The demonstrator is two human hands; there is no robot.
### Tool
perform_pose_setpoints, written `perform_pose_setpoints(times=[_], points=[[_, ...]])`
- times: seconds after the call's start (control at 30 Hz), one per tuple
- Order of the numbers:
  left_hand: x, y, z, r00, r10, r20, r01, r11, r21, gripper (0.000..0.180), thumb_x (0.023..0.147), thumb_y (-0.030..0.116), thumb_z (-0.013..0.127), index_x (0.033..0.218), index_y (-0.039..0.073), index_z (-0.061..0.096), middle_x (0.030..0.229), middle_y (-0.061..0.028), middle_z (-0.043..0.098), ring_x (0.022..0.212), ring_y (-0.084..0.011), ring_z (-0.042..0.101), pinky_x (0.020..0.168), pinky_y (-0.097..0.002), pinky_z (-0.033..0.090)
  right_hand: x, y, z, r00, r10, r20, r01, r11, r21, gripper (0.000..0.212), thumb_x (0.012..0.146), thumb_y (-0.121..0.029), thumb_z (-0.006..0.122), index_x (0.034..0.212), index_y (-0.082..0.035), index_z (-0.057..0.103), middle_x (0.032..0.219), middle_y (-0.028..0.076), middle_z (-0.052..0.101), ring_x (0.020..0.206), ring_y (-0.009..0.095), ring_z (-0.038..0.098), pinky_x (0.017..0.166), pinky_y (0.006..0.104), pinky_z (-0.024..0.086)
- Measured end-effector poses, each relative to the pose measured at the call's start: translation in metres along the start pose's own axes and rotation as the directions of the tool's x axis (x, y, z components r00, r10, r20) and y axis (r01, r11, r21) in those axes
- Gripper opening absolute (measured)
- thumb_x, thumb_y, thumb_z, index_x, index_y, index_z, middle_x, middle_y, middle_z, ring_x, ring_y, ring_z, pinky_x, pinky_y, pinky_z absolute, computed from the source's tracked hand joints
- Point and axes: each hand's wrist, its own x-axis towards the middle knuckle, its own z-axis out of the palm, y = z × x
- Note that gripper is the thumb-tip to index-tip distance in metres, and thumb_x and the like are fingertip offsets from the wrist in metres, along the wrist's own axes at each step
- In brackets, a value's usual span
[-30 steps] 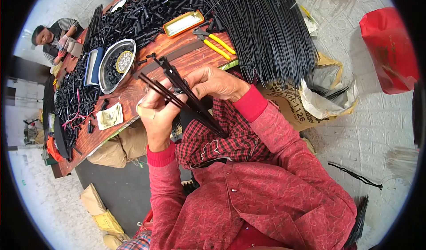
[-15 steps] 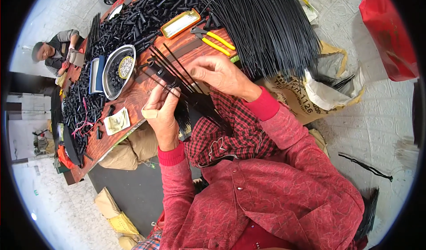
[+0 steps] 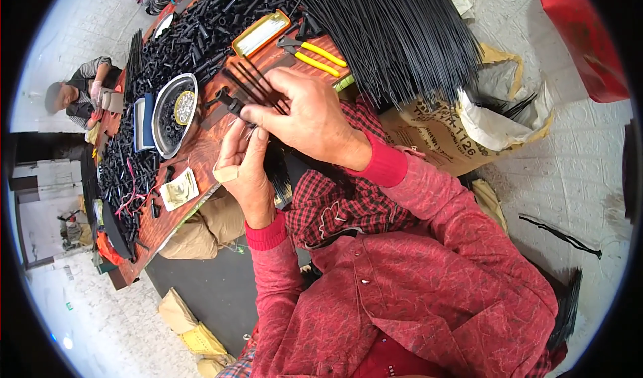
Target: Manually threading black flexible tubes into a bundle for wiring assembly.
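My left hand [image 3: 246, 170], with a tan bandage round one finger, is closed in a pinch at the lower end of a black plastic fitting [image 3: 230, 101]. Right above it, my right hand [image 3: 308, 115] closes over the fitting's side, its thumb against the black plastic. Several thin black rods [image 3: 249, 82] stick out past the right hand's fingers toward the table. How the rods sit in the fitting is hidden by the fingers. More dark strands hang below my hands, over the checked cloth [image 3: 328, 194] on my lap.
On the wooden table [image 3: 221, 137] lie heaped black plastic parts [image 3: 194, 43], yellow-handled pliers [image 3: 320, 57], a yellow-rimmed tray [image 3: 261, 33] and a metal dish [image 3: 158, 127]. A big sheaf of black rods [image 3: 402, 36] spreads at the right. Another person [image 3: 84, 93] works at the far left.
My right hand has come left and down from beside the rods, and now closes over the fitting and rods. The left hand keeps its pinch. The whole view has shifted slightly.
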Motion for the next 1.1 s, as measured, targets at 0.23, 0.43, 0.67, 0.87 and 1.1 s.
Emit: perform_pose_setpoints(times=[0.23, 0.43, 0.67, 0.87, 1.1], points=[[0.001, -0.001, -0.004, 0.997, -0.046, 0.064, 0.054, 0.989, -0.137, 0.039, 0.084, -0.002, 0.071, 0.120, -0.009, 0.058, 0.102, -0.0123, 0.069, 0.088, -0.0128, 0.065, 0.081, -0.0235, 0.051, -0.014, 0.014, 0.004, 0.966, 0.254, 0.049, -0.258, 0.925, 0.279, 0.013, 0.084, -0.008, 0.067, 0.087, 0.001, 0.059, 0.070, 0.002, 0.061, 0.063, 0.007, 0.053, 0.056, 0.0263, 0.045], [0.003, -0.001, -0.012, 0.994, -0.034, 0.101, 0.053, 0.980, -0.194, 0.041, 0.084, -0.002, 0.070, 0.122, -0.010, 0.057, 0.105, -0.0128, 0.068, 0.089, -0.0144, 0.065, 0.083, -0.0258, 0.051, -0.027, 0.014, 0.001, 0.929, 0.306, 0.207, -0.350, 0.908, 0.229, 0.023, 0.084, -0.009, 0.066, 0.105, 0.001, 0.065, 0.075, 0.001, 0.062, 0.068, 0.005, 0.052, 0.059, 0.0261, 0.045], [0.007, -0.007, -0.014, 0.993, -0.047, 0.110, 0.071, 0.972, -0.223, 0.040, 0.083, -0.002, 0.070, 0.120, -0.010, 0.058, 0.103, -0.0123, 0.068, 0.086, -0.0139, 0.064, 0.082, -0.0254, 0.050, -0.032, 0.024, 0.004, 0.925, 0.278, 0.258, -0.361, 0.854, 0.374, 0.017, 0.084, -0.004, 0.069, 0.099, 0.002, 0.066, 0.080, 0.000, 0.065, 0.073, 0.004, 0.056, 0.065, 0.0236, 0.049], [0.009, -0.007, -0.019, 0.994, -0.064, 0.086, 0.082, 0.969, -0.231, 0.036, 0.082, -0.002, 0.073, 0.115, -0.008, 0.061, 0.095, -0.0119, 0.069, 0.081, -0.0138, 0.065, 0.078, -0.0255, 0.052, -0.030, 0.035, 0.010, 0.918, 0.237, 0.318, -0.373, 0.790, 0.487, 0.018, 0.084, -0.004, 0.071, 0.100, 0.003, 0.067, 0.088, 0.002, 0.068, 0.081, 0.006, 0.060, 0.073, 0.0232, 0.051], [0.011, -0.008, -0.022, 0.994, -0.101, 0.048, 0.110, 0.965, -0.237, 0.031, 0.079, -0.005, 0.073, 0.109, -0.007, 0.064, 0.093, -0.0117, 0.069, 0.080, -0.0139, 0.066, 0.076, -0.0265, 0.054, -0.025, 0.036, 0.009, 0.879, 0.257, 0.402, -0.460, 0.683, 0.567, 0.024, 0.086, -0.005, 0.070, 0.108, 0.002, 0.065, 0.098, 0.002, 0.067, 0.089, 0.008, 0.060, 0.080, 0.0249, 0.052]])
